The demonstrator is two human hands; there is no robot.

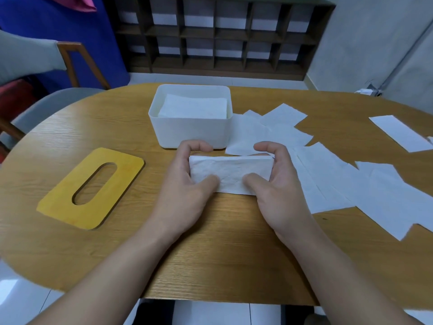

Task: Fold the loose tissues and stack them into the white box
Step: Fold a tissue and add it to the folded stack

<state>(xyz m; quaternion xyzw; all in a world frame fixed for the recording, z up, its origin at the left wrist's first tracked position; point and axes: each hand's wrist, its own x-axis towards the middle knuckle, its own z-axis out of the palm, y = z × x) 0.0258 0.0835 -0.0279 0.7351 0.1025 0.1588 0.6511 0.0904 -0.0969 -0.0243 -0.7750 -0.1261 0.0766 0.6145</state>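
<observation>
A folded white tissue [230, 170] lies on the wooden table just in front of the white box [192, 131]. My left hand [185, 186] grips its left end, thumb on top and fingers curled over the far edge. My right hand [276, 184] grips the right end the same way. Inside the box sits a stack of folded tissues [193, 107]. Several loose tissues [328, 174] lie spread flat to the right of my hands and the box.
A yellow lid with an oval slot [91, 186] lies flat at the left. One more white sheet [400, 132] lies at the far right. Chairs [70, 64] stand beyond the table's left edge, and a dark shelf unit [218, 36] lines the back wall.
</observation>
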